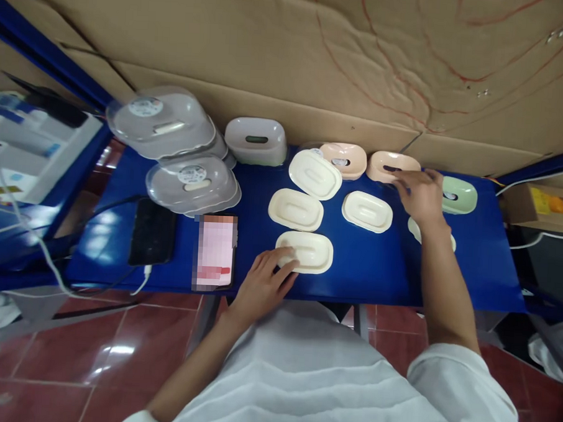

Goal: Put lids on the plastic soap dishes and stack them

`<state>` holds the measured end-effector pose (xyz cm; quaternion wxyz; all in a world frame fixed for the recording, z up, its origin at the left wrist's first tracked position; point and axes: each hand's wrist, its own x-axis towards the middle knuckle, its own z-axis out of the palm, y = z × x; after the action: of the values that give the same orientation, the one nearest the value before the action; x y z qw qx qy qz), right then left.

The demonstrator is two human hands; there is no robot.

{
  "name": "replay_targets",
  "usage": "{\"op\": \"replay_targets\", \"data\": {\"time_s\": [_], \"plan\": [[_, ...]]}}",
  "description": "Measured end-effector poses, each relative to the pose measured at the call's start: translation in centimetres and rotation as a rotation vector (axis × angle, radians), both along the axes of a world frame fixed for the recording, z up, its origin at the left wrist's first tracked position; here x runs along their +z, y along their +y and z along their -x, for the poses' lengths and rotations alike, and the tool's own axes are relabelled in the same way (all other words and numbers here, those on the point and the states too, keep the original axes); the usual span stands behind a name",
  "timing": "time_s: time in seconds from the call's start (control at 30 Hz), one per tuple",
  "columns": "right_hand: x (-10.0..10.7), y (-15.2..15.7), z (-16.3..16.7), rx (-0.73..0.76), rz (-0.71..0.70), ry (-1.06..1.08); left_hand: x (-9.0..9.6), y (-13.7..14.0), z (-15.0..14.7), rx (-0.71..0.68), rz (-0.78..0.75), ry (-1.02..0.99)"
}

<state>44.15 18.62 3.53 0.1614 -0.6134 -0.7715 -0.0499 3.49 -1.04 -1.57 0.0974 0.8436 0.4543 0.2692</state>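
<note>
The fingers of my left hand (268,282) are closed over the left end of a cream oval lid-like piece (314,253) near the table's front edge. At the back right, my right hand (421,191) reaches onto the right side of a peach oval box with a slot (381,165), fingers and thumb at its rim. A light green slotted box (464,195) stands just right of that hand. Another peach slotted box (351,157) is to its left. More cream oval pieces lie about: one tilted (315,174), one mid-table (296,210), one farther right (368,210), and one partly hidden under my right forearm (415,229).
Stacked clear-grey covers (173,138) fill the table's left side, beside a grey slotted box (256,141). A phone with a blurred screen (215,251) and a black phone on a cable (152,233) lie in front. Cardboard (251,48) walls the back of the blue table (372,271).
</note>
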Motion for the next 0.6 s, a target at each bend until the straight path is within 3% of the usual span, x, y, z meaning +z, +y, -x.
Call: {"op": "replay_targets", "data": {"time_s": [0.07,0.13,0.23,0.3,0.43,0.6], "plan": [[0.1,-2.8,1.5,0.009,-0.076,0.050,-0.2,-0.2,0.1,0.025,-0.012,-0.039],[0.0,-7.8,4.3,0.065,-0.124,0.104,-0.3,-0.3,0.3,0.047,-0.002,-0.085],[-1.0,-15.7,9.6,0.323,-0.123,0.181,-0.6,-0.3,0.3,0.067,0.001,-0.099],[-2.1,-19.0,12.8,0.448,-0.049,0.189,-0.6,-0.2,0.3,0.047,-0.041,-0.077],[-3.6,-20.1,16.2,0.524,-0.004,0.216,-0.1,0.3,0.7,-0.040,-0.056,0.039],[-3.6,-18.7,16.8,0.657,0.120,0.086,0.6,0.5,1.9,-0.012,-0.056,0.097]]}}
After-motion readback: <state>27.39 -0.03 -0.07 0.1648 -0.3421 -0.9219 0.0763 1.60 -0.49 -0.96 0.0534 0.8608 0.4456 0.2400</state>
